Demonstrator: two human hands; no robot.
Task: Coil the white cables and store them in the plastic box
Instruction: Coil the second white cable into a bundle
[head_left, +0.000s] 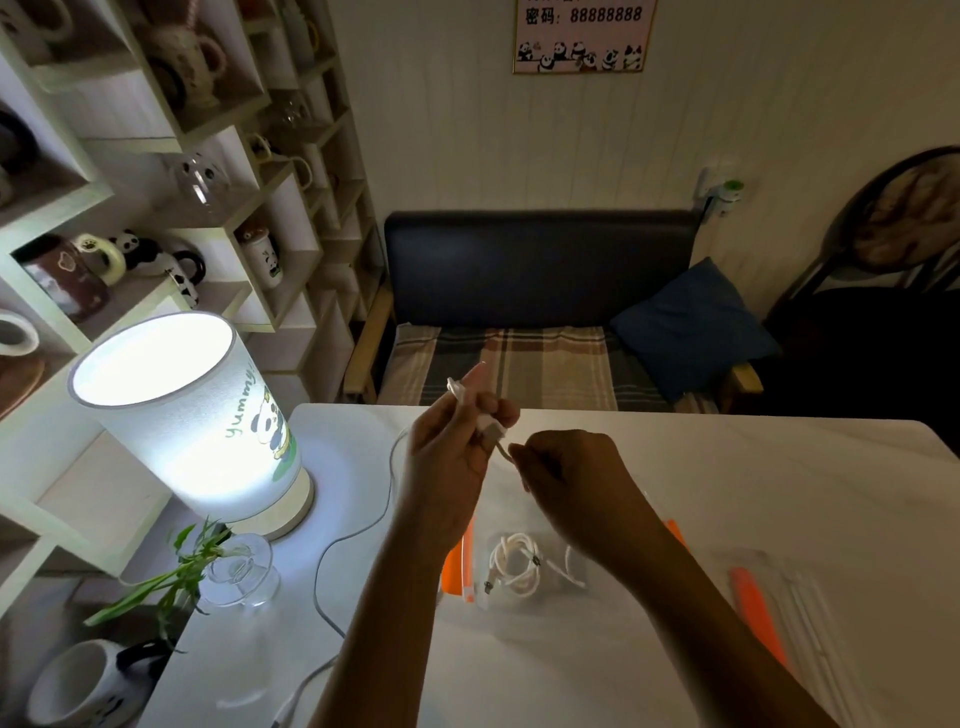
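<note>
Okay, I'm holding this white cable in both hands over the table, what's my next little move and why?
Probably wind another loop: the left hand grips the cable's plug end, the right hand pinches the cable beside it, and its slack trails across the table.

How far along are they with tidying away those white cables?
One coiled cable already lies in the clear plastic box under the forearms. In hand: the left hand grips a second white cable by its plug end, and the right hand pinches the cord beside it; the rest trails loose over the table. Left: coiling it, boxing it, and probably fitting the orange-edged lid.
</note>
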